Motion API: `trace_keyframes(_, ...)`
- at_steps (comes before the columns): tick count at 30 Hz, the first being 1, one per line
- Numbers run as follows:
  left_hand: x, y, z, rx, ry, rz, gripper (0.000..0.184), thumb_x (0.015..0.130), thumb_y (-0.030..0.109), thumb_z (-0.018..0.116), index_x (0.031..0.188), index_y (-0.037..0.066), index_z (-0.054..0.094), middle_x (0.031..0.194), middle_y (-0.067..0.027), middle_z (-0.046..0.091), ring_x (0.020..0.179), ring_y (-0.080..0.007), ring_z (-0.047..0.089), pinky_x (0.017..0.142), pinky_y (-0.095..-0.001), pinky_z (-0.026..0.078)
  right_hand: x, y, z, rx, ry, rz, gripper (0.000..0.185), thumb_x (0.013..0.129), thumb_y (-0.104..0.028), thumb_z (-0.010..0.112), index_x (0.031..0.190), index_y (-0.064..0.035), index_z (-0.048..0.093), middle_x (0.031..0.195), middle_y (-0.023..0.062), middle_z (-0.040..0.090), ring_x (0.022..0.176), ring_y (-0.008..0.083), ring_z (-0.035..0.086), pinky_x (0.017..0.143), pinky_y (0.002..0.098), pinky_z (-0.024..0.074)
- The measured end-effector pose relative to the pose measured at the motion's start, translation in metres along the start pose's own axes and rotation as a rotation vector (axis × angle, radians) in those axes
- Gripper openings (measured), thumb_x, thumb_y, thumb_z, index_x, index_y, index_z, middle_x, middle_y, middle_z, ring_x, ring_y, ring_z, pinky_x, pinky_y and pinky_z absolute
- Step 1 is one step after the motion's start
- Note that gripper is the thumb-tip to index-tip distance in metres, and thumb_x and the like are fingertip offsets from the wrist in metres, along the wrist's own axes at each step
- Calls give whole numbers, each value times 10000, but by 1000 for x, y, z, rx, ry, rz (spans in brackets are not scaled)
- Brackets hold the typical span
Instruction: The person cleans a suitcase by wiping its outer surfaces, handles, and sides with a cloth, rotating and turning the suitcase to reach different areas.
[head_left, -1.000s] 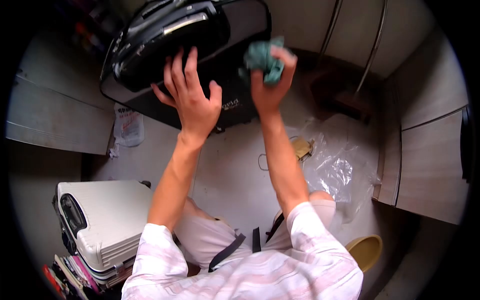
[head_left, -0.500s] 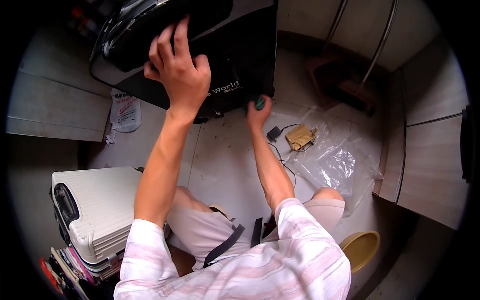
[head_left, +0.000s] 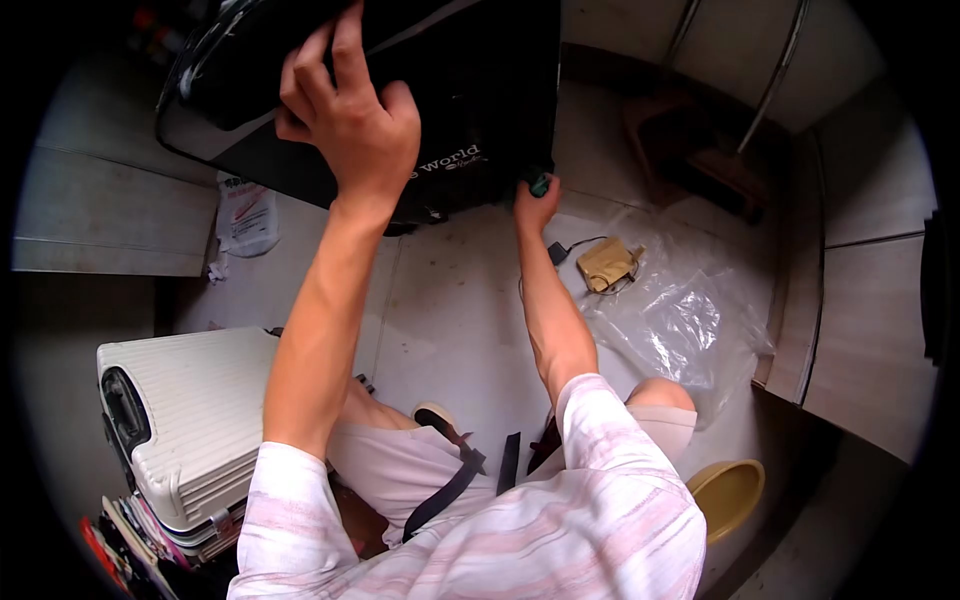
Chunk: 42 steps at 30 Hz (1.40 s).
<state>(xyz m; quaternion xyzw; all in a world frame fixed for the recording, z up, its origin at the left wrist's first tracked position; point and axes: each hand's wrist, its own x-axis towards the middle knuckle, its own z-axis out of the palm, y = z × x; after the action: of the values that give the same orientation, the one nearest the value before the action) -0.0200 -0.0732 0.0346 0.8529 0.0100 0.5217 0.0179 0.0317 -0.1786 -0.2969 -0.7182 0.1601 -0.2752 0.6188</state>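
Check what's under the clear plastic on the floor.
Pale floor shows through the clear plastic. Glare and folds hide patches, so I can't rule out something small and flat there. The tan packet sits by its upper-left edge.

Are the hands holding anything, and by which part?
The right hand holds a bunched green cloth; the gripped part is hidden. The left hand touches the black case; whether it grips cannot be told.

White suitcase (head_left: 200, 400) at lower left, finely ribbed; pink-and-white streaky shirt (head_left: 500, 530) at bottom centre; mustard-yellow basin (head_left: 727, 500) at lower right.
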Motion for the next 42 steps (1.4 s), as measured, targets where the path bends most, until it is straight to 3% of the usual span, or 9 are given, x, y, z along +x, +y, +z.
trace_keyframes(7,6,14,-6,77,67,-19,652,712,5,568,1350,136,548,1296,-71,517,1270,-306,410,1088,-464,247,89,-130,-26,363,-29,-542,377,747,-39,624,1111,-26,528,1084,122,547,1030,269,533,971,362,399)
trace_keyframes(13,4,8,13,68,160,40,776,613,-22,519,1375,125,525,1255,-93,515,1245,-332,417,1110,-460,238,22,1,14,48,-18,-186,531,715,-72,686,1206,-32,489,1131,213,496,1119,406,470,979,467,383)
trace_keyframes(16,8,14,21,-971,430,-187,776,612,-24,519,1373,127,527,1257,-93,513,1243,-331,417,1110,-462,238,-24,58,3,-60,-234,-62,498,746,-78,694,1198,-24,490,1123,227,530,1110,404,502,970,473,401)
trace_keyframes(18,3,3,5,75,160,55,775,615,-29,515,1373,131,527,1263,-91,513,1244,-331,419,1110,-465,240,-30,62,-6,-93,-388,2,472,766,-75,692,1190,-19,493,1124,232,550,1111,395,523,965,472,411)
trace_keyframes(20,3,-1,7,63,163,68,775,617,-31,513,1374,133,526,1268,-89,512,1245,-331,420,1107,-466,242,-1,23,-19,227,23,256,467,795,-54,669,1227,-12,497,1143,231,582,1125,364,549,978,463,420)
trace_keyframes(26,0,-3,15,87,203,59,772,625,-31,512,1378,138,519,1278,-74,512,1252,-320,425,1089,-459,259,-19,42,54,186,152,46,554,817,-110,679,1317,29,484,1161,198,602,1108,335,568,1023,412,408)
trace_keyframes(30,-1,-7,16,64,225,59,770,632,-19,524,1385,140,514,1287,-60,513,1263,-302,428,1051,-446,272,-95,13,13,178,-507,78,517,775,-82,653,1256,31,500,1174,199,568,1130,323,544,1034,406,388)
trace_keyframes(36,-3,-1,-17,80,64,41,755,654,42,564,1402,129,506,1329,-49,519,1282,-246,438,1014,-438,261,-32,-54,-16,379,-190,-93,437,727,-48,610,1150,-2,511,1099,147,519,1095,290,506,995,395,392)
trace_keyframes(42,1,-26,-34,-108,16,171,710,705,103,596,1405,88,473,1324,-71,562,1263,-216,480,999,-449,277,-44,-66,14,144,-181,-457,551,681,-34,741,1176,-32,498,1168,240,474,1099,458,471,958,488,407)
